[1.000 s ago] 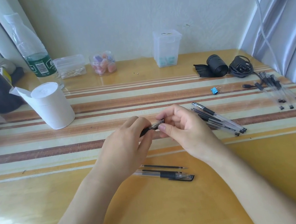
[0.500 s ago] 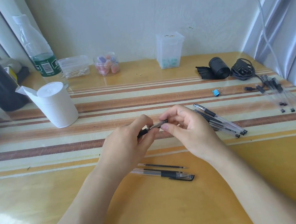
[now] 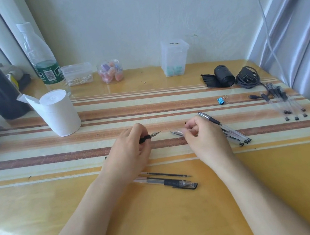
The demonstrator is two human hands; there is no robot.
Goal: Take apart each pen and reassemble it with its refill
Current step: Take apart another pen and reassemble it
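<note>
My left hand (image 3: 130,152) grips a pen (image 3: 149,136) by its black grip, the bare tip pointing right. My right hand (image 3: 204,138) pinches the pen's clear cap (image 3: 176,133), held apart from the tip by a small gap. Just below my left wrist on the table lie a capped pen (image 3: 170,182) and a thin loose refill (image 3: 167,174). A bunch of pens (image 3: 228,129) lies behind my right hand. Another group of pens (image 3: 284,100) lies at the far right.
A toilet-paper roll (image 3: 59,114) stands at the left, with a water bottle (image 3: 42,59), small plastic boxes (image 3: 78,74) and a clear tub (image 3: 175,57) along the wall. A blue binder clip (image 3: 221,100), a black roll (image 3: 223,76) and a coiled cable (image 3: 247,77) lie right.
The cap has come off the pen: my right hand drew it to the right while my left hand kept the pen body, leaving the tip bare.
</note>
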